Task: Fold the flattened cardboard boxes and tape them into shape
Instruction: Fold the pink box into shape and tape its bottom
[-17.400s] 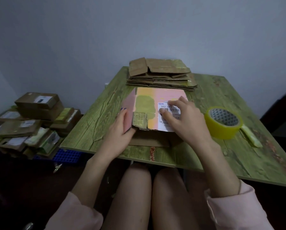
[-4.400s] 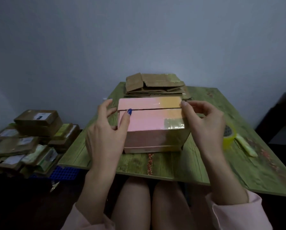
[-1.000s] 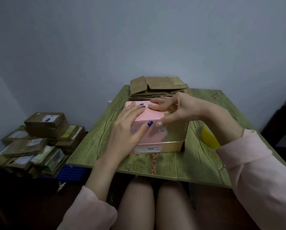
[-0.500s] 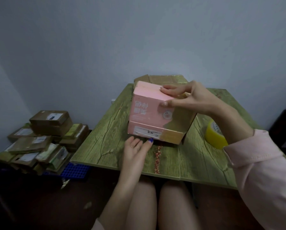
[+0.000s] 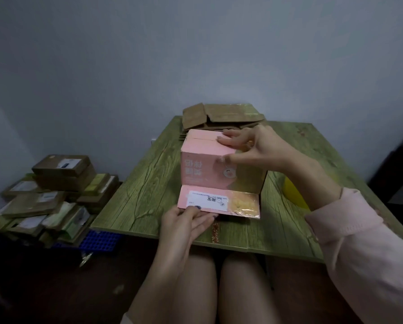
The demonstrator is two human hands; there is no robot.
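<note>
One green table [image 5: 137,190]. At its back, one pile of flat cardboard [image 5: 221,115], waiting to be folded. In the middle, one pink box [image 5: 203,164], standing folded, near flap [image 5: 219,203] open, not taped shut yet. Gripping the box top, right hand [image 5: 254,148]; pinching the flap edge, left hand [image 5: 186,222]. One yellow tape roll [image 5: 291,195] nearby.

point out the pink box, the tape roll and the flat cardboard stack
pink box [image 5: 201,169]: head view, front face
tape roll [image 5: 294,195]: head view, yellow side wall
flat cardboard stack [image 5: 228,113]: head view, top sheet
</note>
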